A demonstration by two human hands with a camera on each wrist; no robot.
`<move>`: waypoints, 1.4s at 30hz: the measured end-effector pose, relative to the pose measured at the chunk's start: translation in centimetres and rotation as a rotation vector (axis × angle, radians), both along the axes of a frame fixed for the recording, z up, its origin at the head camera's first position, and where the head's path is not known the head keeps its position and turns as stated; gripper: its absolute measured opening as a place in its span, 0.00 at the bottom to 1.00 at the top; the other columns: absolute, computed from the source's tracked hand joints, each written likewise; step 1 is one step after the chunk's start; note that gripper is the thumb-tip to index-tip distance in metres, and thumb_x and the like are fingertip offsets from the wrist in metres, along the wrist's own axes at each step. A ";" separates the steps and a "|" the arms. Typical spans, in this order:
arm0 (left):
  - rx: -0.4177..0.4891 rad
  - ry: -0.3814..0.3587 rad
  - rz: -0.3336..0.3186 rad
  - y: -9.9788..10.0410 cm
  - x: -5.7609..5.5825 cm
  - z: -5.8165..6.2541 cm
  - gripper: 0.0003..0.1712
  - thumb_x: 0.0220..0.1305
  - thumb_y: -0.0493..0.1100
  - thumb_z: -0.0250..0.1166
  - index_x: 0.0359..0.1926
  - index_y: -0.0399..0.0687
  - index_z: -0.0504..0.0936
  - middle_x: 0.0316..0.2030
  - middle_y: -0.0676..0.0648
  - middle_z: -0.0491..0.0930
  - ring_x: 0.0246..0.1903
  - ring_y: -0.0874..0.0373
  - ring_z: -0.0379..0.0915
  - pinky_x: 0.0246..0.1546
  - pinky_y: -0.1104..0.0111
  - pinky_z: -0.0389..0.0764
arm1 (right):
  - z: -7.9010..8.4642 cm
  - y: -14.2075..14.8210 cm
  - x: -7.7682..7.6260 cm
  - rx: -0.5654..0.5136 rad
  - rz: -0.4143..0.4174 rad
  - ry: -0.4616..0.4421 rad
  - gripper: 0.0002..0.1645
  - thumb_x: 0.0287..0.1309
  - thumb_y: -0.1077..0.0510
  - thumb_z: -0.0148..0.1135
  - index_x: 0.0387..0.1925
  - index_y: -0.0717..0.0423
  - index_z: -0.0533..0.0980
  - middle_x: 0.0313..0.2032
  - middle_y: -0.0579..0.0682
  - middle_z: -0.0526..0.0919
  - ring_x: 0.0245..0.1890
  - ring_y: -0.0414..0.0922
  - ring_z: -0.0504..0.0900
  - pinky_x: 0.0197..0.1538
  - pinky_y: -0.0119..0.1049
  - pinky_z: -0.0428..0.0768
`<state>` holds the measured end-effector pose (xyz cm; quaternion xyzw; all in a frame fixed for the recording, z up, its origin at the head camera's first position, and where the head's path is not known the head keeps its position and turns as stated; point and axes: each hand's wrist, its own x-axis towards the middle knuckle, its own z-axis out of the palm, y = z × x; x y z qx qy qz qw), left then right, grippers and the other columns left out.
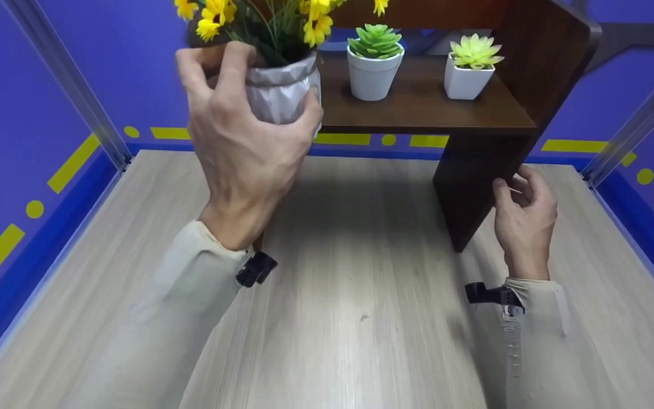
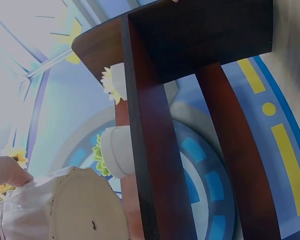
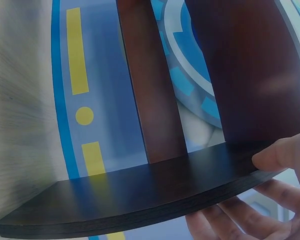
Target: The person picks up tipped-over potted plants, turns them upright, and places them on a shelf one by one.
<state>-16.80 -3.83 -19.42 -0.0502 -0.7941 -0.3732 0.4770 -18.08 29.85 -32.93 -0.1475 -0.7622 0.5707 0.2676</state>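
Note:
My left hand [image 1: 247,133] grips a whitish flowerpot [image 1: 281,102] with yellow flowers [image 1: 318,28], fingers on its left and thumb on its front. In the left wrist view the pot's pale underside [image 2: 87,212] shows, apart from the shelf board. My right hand [image 1: 527,221] holds the right side panel of a dark brown wooden shelf [image 1: 418,118]. Its thumb [image 3: 275,156] lies on the panel's inner face, while the other fingers reach round the outside. On the board stand a green succulent in a round white pot [image 1: 373,74] and a yellow-green succulent in a square white pot [image 1: 468,82].
The shelf stands on a light wood-grain table [image 1: 349,295]. Blue walls [image 1: 54,113] with yellow dashes and dots surround the table, with metal posts [image 1: 71,79] at the corners.

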 end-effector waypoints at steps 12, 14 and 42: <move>-0.018 -0.067 0.051 1.1 -1.3 0.7 0.34 0.50 0.61 0.75 0.55 0.52 0.81 0.60 0.42 0.67 0.56 0.53 0.76 0.56 0.77 0.77 | 0.0 0.1 0.0 -0.017 -0.002 -0.013 0.21 0.68 0.57 0.59 0.61 0.48 0.78 0.44 0.40 0.83 0.44 0.37 0.82 0.49 0.25 0.82; -0.020 -0.072 0.066 1.3 -1.5 0.8 0.34 0.50 0.62 0.75 0.55 0.51 0.81 0.60 0.42 0.67 0.56 0.53 0.76 0.56 0.78 0.77 | -0.1 0.1 0.0 -0.017 -0.002 -0.012 0.21 0.68 0.57 0.59 0.62 0.48 0.78 0.44 0.40 0.83 0.44 0.37 0.83 0.49 0.25 0.82; -0.033 -0.105 0.133 2.5 -5.8 0.7 0.31 0.56 0.59 0.71 0.58 0.50 0.79 0.61 0.43 0.66 0.61 0.53 0.73 0.62 0.76 0.75 | 0.1 -0.2 0.0 0.023 -0.014 -0.026 0.22 0.69 0.55 0.58 0.63 0.47 0.76 0.47 0.42 0.83 0.45 0.35 0.81 0.50 0.25 0.79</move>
